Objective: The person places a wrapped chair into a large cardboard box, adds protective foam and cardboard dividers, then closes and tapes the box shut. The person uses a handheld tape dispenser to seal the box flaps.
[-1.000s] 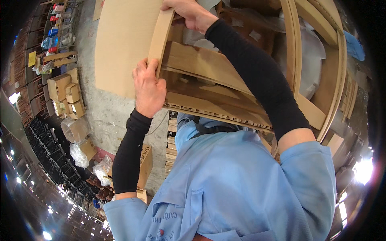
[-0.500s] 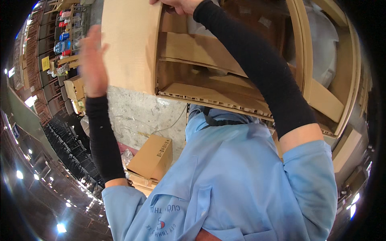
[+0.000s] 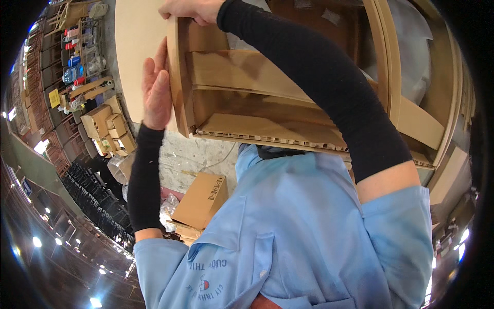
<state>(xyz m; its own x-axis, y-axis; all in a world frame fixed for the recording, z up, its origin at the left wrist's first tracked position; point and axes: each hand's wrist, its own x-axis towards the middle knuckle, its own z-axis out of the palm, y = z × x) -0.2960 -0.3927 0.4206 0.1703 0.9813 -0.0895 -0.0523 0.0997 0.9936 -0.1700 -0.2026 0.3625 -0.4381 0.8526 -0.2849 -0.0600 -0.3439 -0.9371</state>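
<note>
A large open cardboard box (image 3: 267, 125) stands in front of me, its upright left flap (image 3: 181, 77) seen nearly edge-on. My right hand (image 3: 194, 9) reaches across the box, its fingers bent over the far part of that flap. Against the flap's outer side lies my left hand (image 3: 157, 95), fingers stretched and thumb apart. Inside the box runs a cardboard strip (image 3: 242, 72), with a dark brown panel (image 3: 309, 26) beyond it. My right forearm hides part of the inside.
To the right, a second carton section holds something in translucent wrapping (image 3: 411, 56). A closed brown carton (image 3: 200, 201) sits on the floor at my left. Further left are small cartons (image 3: 110, 126), water bottles (image 3: 72, 73) and stacked dark chairs (image 3: 95, 190).
My left hand has swung right, from beside the box onto the flap. My right hand has moved left, and the flap has tilted from facing me broadly to nearly edge-on.
</note>
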